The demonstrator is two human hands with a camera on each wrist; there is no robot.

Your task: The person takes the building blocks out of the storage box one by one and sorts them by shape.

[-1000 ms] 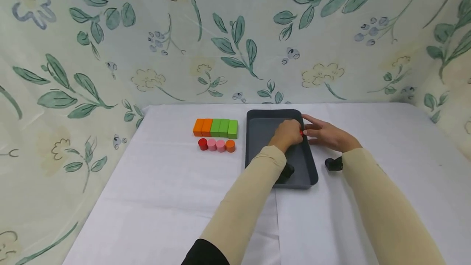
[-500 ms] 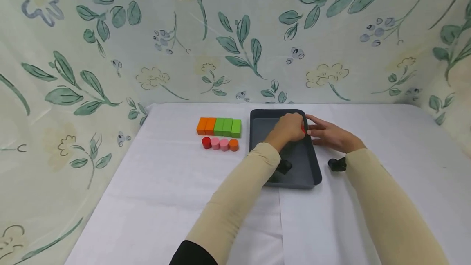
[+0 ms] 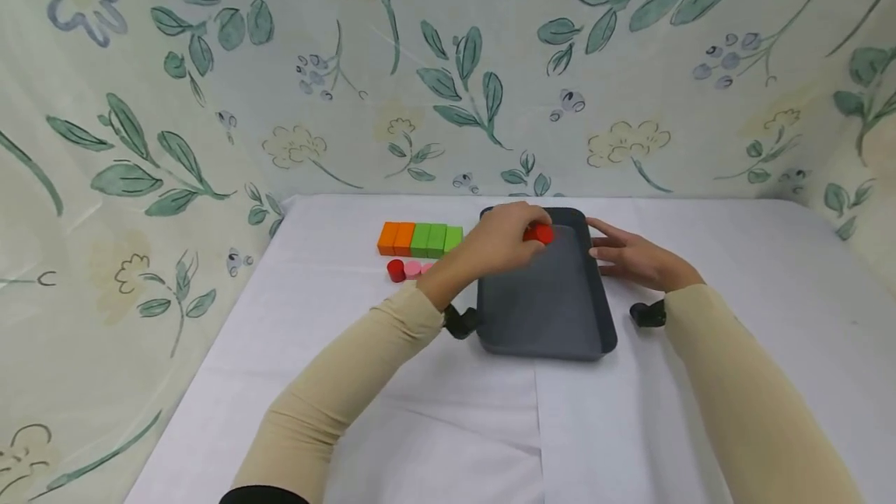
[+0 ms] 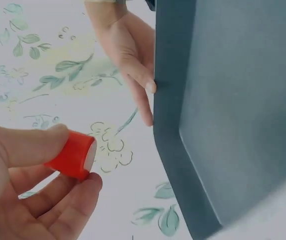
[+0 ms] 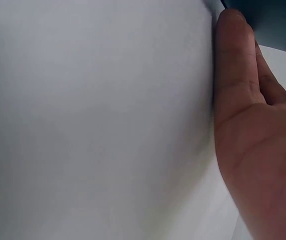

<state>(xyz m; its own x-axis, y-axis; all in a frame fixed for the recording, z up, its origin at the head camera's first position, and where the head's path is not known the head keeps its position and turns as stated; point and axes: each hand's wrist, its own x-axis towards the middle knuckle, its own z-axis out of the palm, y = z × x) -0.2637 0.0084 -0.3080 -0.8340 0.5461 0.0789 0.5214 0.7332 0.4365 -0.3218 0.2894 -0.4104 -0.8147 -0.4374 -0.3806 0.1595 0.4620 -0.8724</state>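
Observation:
In the head view a dark grey tray [image 3: 546, 325] lies on the white-covered table. My left hand [image 3: 498, 241] is over its back left part and pinches a red cylinder block [image 3: 539, 234] between thumb and fingers. The left wrist view shows the block's pale end facing away from the palm. Against the tray's right outer side rests my right hand [image 3: 638, 261], its fingers extended and touching the wall, as the right wrist view also shows in part.
Left of the tray stand a row of orange blocks [image 3: 396, 239] and green blocks [image 3: 428, 240]. In front of them are a red cylinder [image 3: 396, 271] and pink cylinders [image 3: 413, 270], partly hidden by my left forearm. A floral cloth [image 3: 420, 99] hangs behind the table.
My left hand has lifted away from the tray's right wall and moved left with the red cylinder block. The right hand has stayed at the tray's side. The head view has shifted slightly.

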